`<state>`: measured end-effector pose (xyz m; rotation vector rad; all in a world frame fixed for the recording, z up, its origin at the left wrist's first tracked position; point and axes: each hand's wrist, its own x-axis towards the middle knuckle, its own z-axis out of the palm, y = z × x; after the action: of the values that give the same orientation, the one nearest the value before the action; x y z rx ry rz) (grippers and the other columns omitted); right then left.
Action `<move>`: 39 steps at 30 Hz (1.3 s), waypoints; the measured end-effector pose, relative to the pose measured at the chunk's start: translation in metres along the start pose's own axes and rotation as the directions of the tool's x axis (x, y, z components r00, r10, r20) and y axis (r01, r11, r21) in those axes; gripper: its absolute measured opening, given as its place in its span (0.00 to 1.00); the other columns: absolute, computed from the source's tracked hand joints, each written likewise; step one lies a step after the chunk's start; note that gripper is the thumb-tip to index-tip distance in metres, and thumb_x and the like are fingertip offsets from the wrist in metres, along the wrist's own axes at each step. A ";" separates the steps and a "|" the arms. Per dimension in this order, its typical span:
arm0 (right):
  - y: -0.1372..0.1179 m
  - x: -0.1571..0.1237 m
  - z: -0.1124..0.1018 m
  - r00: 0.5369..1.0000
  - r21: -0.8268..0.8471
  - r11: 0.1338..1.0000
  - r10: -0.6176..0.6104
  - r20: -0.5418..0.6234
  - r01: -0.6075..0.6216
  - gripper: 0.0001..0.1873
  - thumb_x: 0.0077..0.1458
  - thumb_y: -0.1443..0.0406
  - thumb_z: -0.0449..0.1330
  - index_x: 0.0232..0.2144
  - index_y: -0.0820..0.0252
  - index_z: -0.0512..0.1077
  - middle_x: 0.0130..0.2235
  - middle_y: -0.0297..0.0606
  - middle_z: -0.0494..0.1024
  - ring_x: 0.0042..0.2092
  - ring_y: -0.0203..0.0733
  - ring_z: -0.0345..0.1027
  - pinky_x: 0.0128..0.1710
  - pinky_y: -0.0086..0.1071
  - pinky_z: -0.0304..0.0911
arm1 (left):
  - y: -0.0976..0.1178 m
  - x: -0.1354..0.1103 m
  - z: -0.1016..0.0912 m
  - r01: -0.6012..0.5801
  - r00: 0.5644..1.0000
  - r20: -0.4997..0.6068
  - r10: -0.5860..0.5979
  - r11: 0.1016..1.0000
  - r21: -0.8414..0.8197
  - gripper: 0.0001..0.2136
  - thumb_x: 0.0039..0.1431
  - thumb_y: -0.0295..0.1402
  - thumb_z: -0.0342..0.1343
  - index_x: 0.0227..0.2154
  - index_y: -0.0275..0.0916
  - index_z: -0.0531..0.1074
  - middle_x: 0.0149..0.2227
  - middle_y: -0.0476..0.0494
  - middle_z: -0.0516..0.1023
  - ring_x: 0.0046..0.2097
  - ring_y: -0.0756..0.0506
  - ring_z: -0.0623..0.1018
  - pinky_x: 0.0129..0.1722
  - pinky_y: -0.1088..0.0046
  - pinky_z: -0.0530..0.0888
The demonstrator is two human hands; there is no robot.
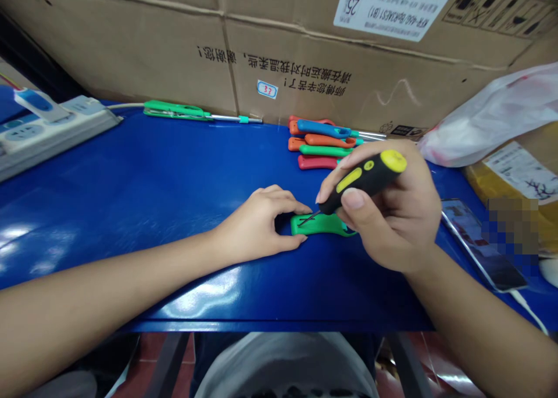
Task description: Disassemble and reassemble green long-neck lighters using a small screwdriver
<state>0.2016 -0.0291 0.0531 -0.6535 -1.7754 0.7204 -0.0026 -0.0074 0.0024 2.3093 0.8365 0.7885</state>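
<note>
Glossy blue table (196, 183), cardboard box (152, 49) behind; screwdriver (360, 184) tip at green handle (326, 225).

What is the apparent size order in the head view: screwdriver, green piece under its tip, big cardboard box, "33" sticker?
1. Big cardboard box
2. Screwdriver
3. Green piece, partly covered
4. "33" sticker

Some parts escaped from view

The right hand (399, 212) partly covered the right end of the green handle (326, 225), and also ends of the coloured handles (325, 151) behind. Exactly where the tip of the screwdriver (364, 180) rested was too small to tell. The left edge cut the power strip (65, 125), the right edge the plastic bag (497, 107).
</note>
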 end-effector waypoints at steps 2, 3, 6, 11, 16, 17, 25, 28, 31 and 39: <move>0.002 -0.001 0.000 1.000 -0.022 1.000 0.017 0.006 -0.017 0.13 0.61 0.63 0.66 0.46 0.53 0.70 0.37 0.35 0.77 0.27 0.34 0.67 0.21 0.29 0.67 | 0.000 0.000 0.000 0.003 1.000 -0.001 -0.003 1.000 0.001 0.14 0.55 0.33 0.68 0.46 0.39 0.80 0.40 0.46 0.82 0.42 0.43 0.78 0.47 0.63 0.72; 0.003 -0.002 0.000 1.000 -0.030 0.999 0.029 0.010 -0.029 0.13 0.61 0.62 0.66 0.47 0.52 0.70 0.37 0.35 0.78 0.26 0.34 0.67 0.21 0.29 0.67 | 0.000 0.000 0.000 0.005 1.000 -0.001 -0.005 1.000 0.002 0.15 0.55 0.32 0.68 0.46 0.40 0.80 0.40 0.46 0.82 0.42 0.43 0.78 0.47 0.63 0.72; 0.005 -0.002 0.000 0.999 0.012 0.999 0.034 0.017 -0.034 0.13 0.61 0.60 0.66 0.47 0.51 0.70 0.37 0.35 0.78 0.27 0.35 0.69 0.22 0.30 0.69 | 0.000 0.000 0.001 0.005 1.000 -0.003 -0.005 1.000 0.002 0.14 0.55 0.32 0.68 0.45 0.40 0.80 0.41 0.46 0.82 0.43 0.43 0.79 0.48 0.62 0.72; 0.009 0.001 0.001 0.997 0.055 0.996 0.072 -0.011 -0.071 0.13 0.60 0.58 0.67 0.45 0.51 0.69 0.37 0.35 0.79 0.31 0.38 0.74 0.25 0.31 0.73 | -0.001 0.000 0.001 0.007 1.000 -0.003 -0.007 1.000 0.016 0.14 0.54 0.33 0.69 0.45 0.41 0.79 0.41 0.46 0.82 0.43 0.43 0.79 0.48 0.62 0.73; 0.014 0.002 0.006 0.998 -0.008 0.999 0.049 -0.026 -0.049 0.15 0.61 0.60 0.66 0.49 0.49 0.70 0.40 0.35 0.80 0.31 0.37 0.73 0.24 0.30 0.72 | -0.002 0.000 0.002 -0.014 1.000 -0.010 0.014 1.000 0.022 0.15 0.54 0.32 0.69 0.45 0.40 0.79 0.41 0.46 0.83 0.44 0.42 0.79 0.47 0.63 0.73; 0.015 0.002 0.007 0.999 -0.022 0.999 0.032 -0.031 -0.033 0.18 0.61 0.62 0.66 0.53 0.47 0.69 0.41 0.35 0.80 0.30 0.37 0.73 0.24 0.30 0.72 | -0.003 0.000 0.002 -0.016 1.000 -0.012 0.016 1.000 0.022 0.14 0.54 0.32 0.69 0.44 0.40 0.79 0.41 0.46 0.83 0.44 0.42 0.79 0.47 0.63 0.73; -0.020 0.019 -0.012 0.975 -0.257 0.966 0.020 0.223 0.039 0.21 0.67 0.66 0.57 0.61 0.50 0.70 0.56 0.40 0.79 0.37 0.37 0.77 0.33 0.31 0.76 | -0.001 0.001 -0.001 0.002 0.999 0.037 -0.003 0.999 0.041 0.15 0.56 0.35 0.67 0.46 0.40 0.80 0.45 0.43 0.83 0.46 0.40 0.80 0.50 0.59 0.73; -0.030 0.028 -0.018 0.942 -0.364 0.915 -0.051 0.331 0.177 0.21 0.67 0.67 0.56 0.60 0.51 0.70 0.54 0.39 0.81 0.41 0.40 0.78 0.40 0.35 0.77 | 0.001 0.000 -0.002 -0.003 0.999 0.041 0.000 0.998 0.062 0.13 0.57 0.35 0.66 0.45 0.40 0.81 0.45 0.42 0.82 0.47 0.39 0.79 0.51 0.58 0.73; -0.025 0.031 -0.015 0.923 -0.449 0.837 -0.157 0.352 0.313 0.16 0.66 0.62 0.60 0.55 0.49 0.74 0.50 0.36 0.82 0.41 0.42 0.78 0.42 0.38 0.76 | 0.002 -0.001 -0.002 0.005 0.999 0.040 -0.009 0.995 0.102 0.10 0.57 0.36 0.66 0.41 0.39 0.81 0.41 0.43 0.82 0.44 0.40 0.79 0.49 0.59 0.74; -0.024 0.037 -0.018 0.929 -0.442 0.834 -0.208 0.305 0.331 0.15 0.69 0.63 0.54 0.52 0.51 0.76 0.49 0.38 0.83 0.45 0.43 0.78 0.48 0.41 0.74 | 0.003 -0.001 -0.003 -0.007 0.998 0.057 0.001 0.993 0.114 0.14 0.59 0.35 0.65 0.48 0.42 0.81 0.47 0.42 0.81 0.48 0.40 0.78 0.53 0.57 0.73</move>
<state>0.2060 -0.0156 0.0984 -0.6376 -2.2563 0.1484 -0.0039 -0.0091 0.0057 2.4225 0.8722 0.6888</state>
